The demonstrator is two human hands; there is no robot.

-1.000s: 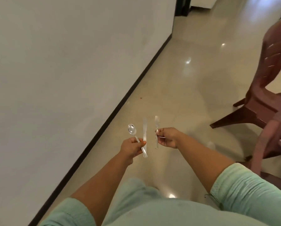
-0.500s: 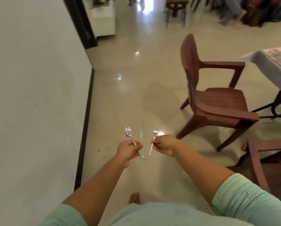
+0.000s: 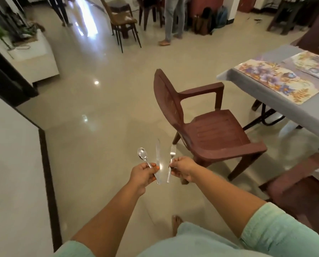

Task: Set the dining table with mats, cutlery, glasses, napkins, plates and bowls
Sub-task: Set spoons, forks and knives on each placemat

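My left hand point(image 3: 143, 174) grips a steel spoon point(image 3: 143, 154) and a table knife point(image 3: 158, 160), both pointing up and away from me. My right hand point(image 3: 182, 168) pinches a steel fork point(image 3: 171, 158) by its handle, tines up. Both hands are held out in front of me above the floor, close together. The grey dining table point(image 3: 292, 115) stands at the right, with a floral mat point(image 3: 279, 80) near its corner and a second floral mat point(image 3: 314, 66) beyond it.
A brown plastic armchair point(image 3: 207, 127) stands between me and the table, and another brown chair point(image 3: 301, 184) is at the lower right. A white wall point(image 3: 10, 164) runs along my left. Further chairs, bags and a standing person's legs point(image 3: 171, 21) are at the far end.
My view has swung right and up from the wall: the armchair, the table with its mats and the far room have come into sight. Both hands keep hold of the cutlery.
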